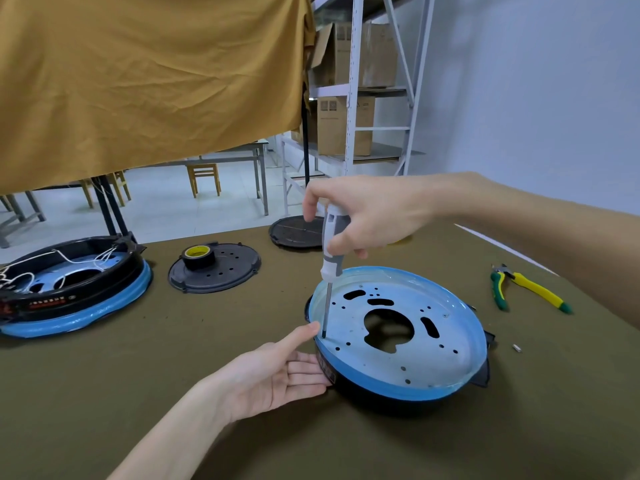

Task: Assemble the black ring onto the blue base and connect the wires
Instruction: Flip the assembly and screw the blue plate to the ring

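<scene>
Right hand (374,213) grips screwdriver (331,251) — tip at blue base (398,386) rim; left hand (277,372) flat, steadying. Black ring (377,398) seated — wires likely pending.

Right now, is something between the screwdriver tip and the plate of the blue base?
Nothing visible. The right hand holds the screwdriver upright, its tip meeting the blue base plate beside the left hand thumb.

Olive-clothed table (138,375) carries two blue bases (408,386) (86,313), pliers (530,289), black plates (221,271)
</scene>
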A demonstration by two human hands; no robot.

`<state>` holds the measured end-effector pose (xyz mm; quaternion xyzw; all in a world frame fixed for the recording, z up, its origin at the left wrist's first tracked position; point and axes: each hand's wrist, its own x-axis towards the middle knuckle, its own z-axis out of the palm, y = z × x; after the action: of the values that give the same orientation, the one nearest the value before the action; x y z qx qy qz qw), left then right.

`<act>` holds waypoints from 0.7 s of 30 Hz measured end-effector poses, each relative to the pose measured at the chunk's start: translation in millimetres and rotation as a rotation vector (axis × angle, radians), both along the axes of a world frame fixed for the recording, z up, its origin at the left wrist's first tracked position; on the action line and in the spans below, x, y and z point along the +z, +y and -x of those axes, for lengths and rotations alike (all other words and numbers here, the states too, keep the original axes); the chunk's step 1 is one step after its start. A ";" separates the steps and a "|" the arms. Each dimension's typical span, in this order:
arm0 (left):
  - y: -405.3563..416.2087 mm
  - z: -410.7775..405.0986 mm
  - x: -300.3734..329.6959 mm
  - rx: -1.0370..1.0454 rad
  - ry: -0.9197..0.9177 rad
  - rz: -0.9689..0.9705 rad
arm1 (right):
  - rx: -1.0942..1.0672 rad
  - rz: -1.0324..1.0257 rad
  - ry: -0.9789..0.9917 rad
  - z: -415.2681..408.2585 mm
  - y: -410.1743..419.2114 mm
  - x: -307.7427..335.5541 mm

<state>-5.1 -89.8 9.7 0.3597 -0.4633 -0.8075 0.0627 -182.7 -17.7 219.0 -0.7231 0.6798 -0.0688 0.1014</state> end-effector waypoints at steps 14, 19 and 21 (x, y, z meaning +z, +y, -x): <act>1.2 0.6 1.2 -0.006 -0.006 0.003 | -0.032 -0.030 -0.017 5.5 3.7 -0.2; 1.6 0.4 1.5 0.012 -0.005 -0.018 | -0.025 0.007 0.040 4.6 2.3 -3.0; 2.2 0.6 2.4 0.018 -0.005 -0.025 | -0.018 -0.036 0.001 4.1 3.3 -0.4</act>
<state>-5.7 -87.6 12.1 0.3666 -0.4500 -0.8117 0.0646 -186.8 -14.4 218.7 -0.7150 0.6875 -0.0570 0.1133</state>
